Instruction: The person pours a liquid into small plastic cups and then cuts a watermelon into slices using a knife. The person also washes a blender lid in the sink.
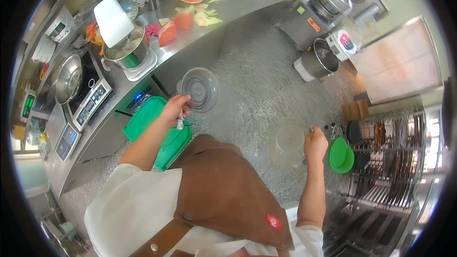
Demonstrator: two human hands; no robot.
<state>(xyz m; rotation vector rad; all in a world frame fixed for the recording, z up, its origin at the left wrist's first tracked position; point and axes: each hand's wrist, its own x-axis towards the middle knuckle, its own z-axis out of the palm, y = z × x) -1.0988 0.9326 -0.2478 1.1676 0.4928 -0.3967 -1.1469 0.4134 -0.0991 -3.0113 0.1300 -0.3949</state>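
Note:
My left hand (pixel 176 110) is closed on the rim of a clear round plastic bowl (pixel 202 85), out over the floor. A small whitish scrap (pixel 180 123) shows below its fingers; what it is I cannot make out. On the right, my right hand (pixel 316 143) grips the edge of another clear, shallow plastic bowl (pixel 288 142), which nearly blends into the floor. The two bowls are held well apart. Under my left forearm is a green plastic lid or bin (pixel 172 143), partly covered by the arm.
Along the left runs a steel counter (pixel 166 58) with a stand mixer (pixel 124 50), watermelon pieces (pixel 183 21), an induction cooker (pixel 90 100) and a scale (pixel 67 140). Far right stand a larger mixer (pixel 320 59) and a tray rack (pixel 388 162). A green basin (pixel 341 156) sits near my right hand.

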